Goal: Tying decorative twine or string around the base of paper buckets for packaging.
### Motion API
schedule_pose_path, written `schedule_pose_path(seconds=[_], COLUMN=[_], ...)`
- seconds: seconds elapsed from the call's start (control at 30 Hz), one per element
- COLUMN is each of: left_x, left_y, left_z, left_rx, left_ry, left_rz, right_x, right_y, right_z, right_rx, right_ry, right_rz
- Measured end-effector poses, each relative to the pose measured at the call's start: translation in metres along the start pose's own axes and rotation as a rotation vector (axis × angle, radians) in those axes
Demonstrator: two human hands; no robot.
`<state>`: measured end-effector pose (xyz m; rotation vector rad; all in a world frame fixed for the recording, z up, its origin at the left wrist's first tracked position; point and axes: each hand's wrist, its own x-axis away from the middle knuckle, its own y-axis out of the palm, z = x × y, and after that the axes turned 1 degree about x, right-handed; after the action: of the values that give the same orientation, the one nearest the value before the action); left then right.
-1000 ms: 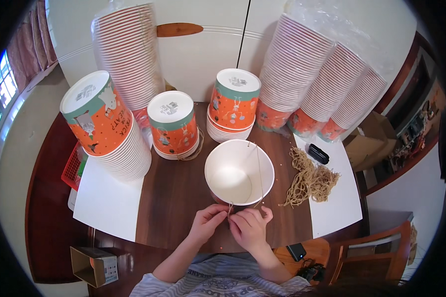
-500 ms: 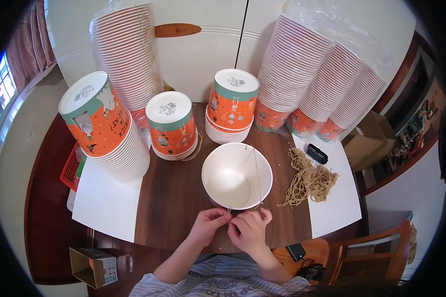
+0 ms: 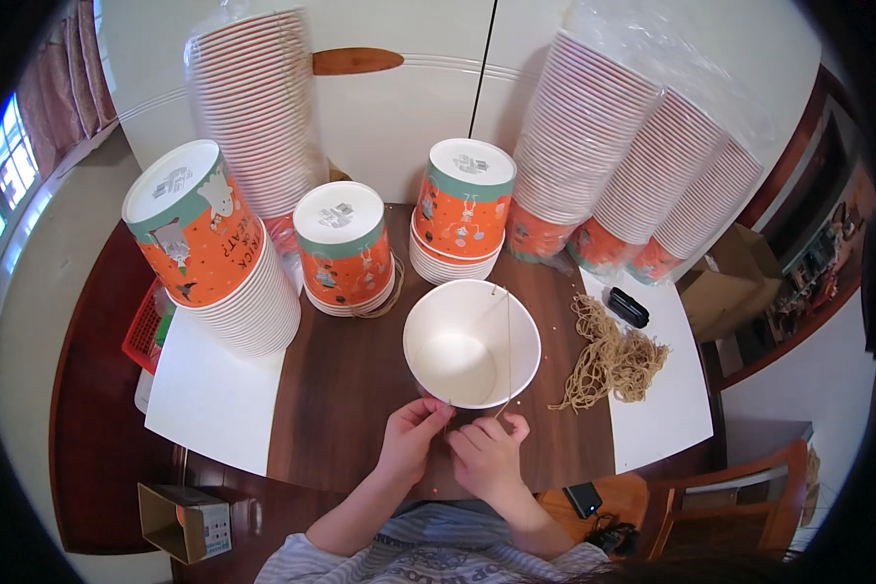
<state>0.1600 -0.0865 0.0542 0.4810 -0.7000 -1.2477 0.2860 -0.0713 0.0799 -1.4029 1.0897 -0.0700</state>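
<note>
A white-lined paper bucket (image 3: 457,355) stands open side up in front of me. A thin tan string (image 3: 509,341) runs from a hole in its far rim across the opening to my right hand (image 3: 487,456). My right fingers are curled closed on that string just below the near rim. My left hand (image 3: 411,440) pinches at the near rim, thumb and forefinger together, on what looks like a short bit of the string. The fingertips of both hands almost meet, and the string between them is mostly hidden.
Upturned orange-and-green bucket stacks (image 3: 200,253) (image 3: 341,248) (image 3: 462,209) stand behind and left. Plastic-wrapped bucket stacks (image 3: 253,107) (image 3: 584,127) lean at the back. A tangled pile of tan strings (image 3: 618,360) and a small black case (image 3: 627,307) lie right. A wooden chair (image 3: 730,506) stands lower right.
My right fingers have shifted slightly, with the string drawn over them. The small string loop at my left fingertips no longer shows clearly. The whole view has moved a little.
</note>
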Motion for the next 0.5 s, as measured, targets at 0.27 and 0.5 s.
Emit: schedule_pose_path(seconds=[0.27,0.5], left_x=[-0.008,-0.017], left_y=[0.007,0.012], left_z=[0.007,0.012], left_rx=[-0.022,-0.120], left_ry=[0.006,0.053], left_rz=[0.057,0.088], right_x=[-0.003,-0.012], right_y=[-0.003,-0.002], right_z=[-0.004,-0.004], right_rx=[0.086,0.101], right_ry=[-0.044,-0.088], right_rz=[-0.020,-0.019])
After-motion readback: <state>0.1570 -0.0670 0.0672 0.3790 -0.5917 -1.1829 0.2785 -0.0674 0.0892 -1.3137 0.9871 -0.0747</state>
